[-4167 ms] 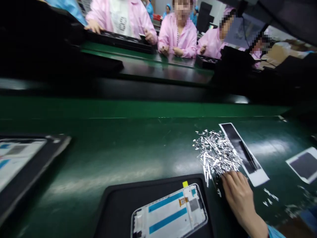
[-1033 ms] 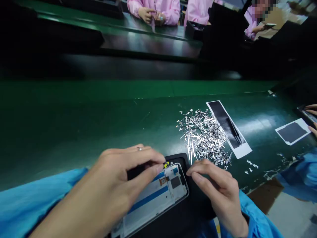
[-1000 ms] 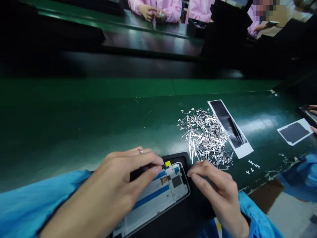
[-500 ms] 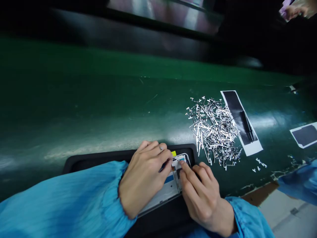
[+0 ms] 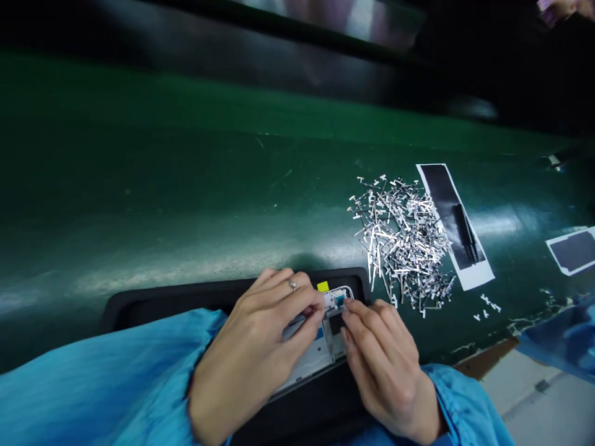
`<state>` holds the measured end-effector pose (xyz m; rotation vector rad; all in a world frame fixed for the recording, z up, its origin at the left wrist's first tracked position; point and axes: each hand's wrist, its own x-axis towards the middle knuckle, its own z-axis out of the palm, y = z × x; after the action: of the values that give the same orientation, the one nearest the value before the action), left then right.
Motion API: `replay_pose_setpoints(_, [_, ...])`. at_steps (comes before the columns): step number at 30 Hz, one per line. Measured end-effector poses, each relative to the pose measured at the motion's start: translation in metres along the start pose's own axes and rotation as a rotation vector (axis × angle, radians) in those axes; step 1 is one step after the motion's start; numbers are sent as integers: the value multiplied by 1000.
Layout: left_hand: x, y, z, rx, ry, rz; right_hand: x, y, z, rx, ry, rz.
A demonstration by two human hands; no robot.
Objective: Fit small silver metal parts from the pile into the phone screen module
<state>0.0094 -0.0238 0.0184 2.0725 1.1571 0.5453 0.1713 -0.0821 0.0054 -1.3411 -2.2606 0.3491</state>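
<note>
A silvery-white phone frame [image 5: 309,365] lies tilted in a black tray [image 5: 162,300], its upper end by my right hand. My left hand [image 5: 255,337], with a ring on one finger, reaches over the frame. Its thumb and forefinger are pinched together at the upper part; what they hold, if anything, is hidden. My right hand [image 5: 383,365] is closed around the frame's right end, forefinger tip beside a small blue-and-white part [image 5: 339,300] and thumb lower down. A yellow tab [image 5: 323,287] sticks out at the top edge.
A heap of thin silvery flex cables [image 5: 404,241] lies on the green bench [image 5: 209,204]. Right of it, black tweezers [image 5: 466,234] rest on a black-and-white sheet [image 5: 444,186]. Several small white bits [image 5: 488,303] and another sheet [image 5: 574,251] lie farther right, near a blue sleeve [image 5: 562,337].
My left hand has shifted slightly left, uncovering more of the yellow tab. My right forefinger has drawn back a little, and the blue-and-white part shows more clearly.
</note>
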Motion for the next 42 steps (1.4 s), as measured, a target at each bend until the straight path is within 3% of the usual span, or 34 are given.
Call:
replay_pose_setpoints(3, [-6,3,-3,-145,-37,-6,10,-2,-11,305,-27,182])
replay_pose_setpoints(7, [-10,6,-6,-253,-106,-35,16,0,-18,687,-84,311])
replay_pose_setpoints(12, [-6,4,-7,-478,-278,-176,17,5,-16,936,-110,394])
replay_pose_setpoints(15, [-2,3,-7,-742,-392,-310,18,3,-14,960,-85,407])
replay_pose_setpoints(17, [1,4,-8,-912,-400,-414,15,4,-16,905,-56,431])
replay_pose_setpoints(20, [7,8,-11,-993,-290,-556,-1,16,-24,639,91,499])
replay_pose_setpoints(23, [9,8,-11,-972,-204,-610,-31,47,-40,122,273,590])
replay_pose_setpoints(25, [8,7,-10,-954,-177,-600,-53,73,-51,-444,281,571])
replay_pose_setpoints(28, [5,6,-6,-925,-134,-566,-81,108,-64,-739,262,590])
replay_pose_setpoints(31, [5,8,-5,-901,-117,-562,-94,125,-68,-857,210,576])
replay_pose_setpoints(34, [7,10,-5,-891,-110,-570,-88,122,-63,-907,226,522])
replay_pose_setpoints(39, [8,9,-10,-823,-120,-541,-43,81,-38,-750,230,345])
replay_pose_setpoints(42, [9,3,-15,-561,-108,-423,-16,44,-22,-375,204,94])
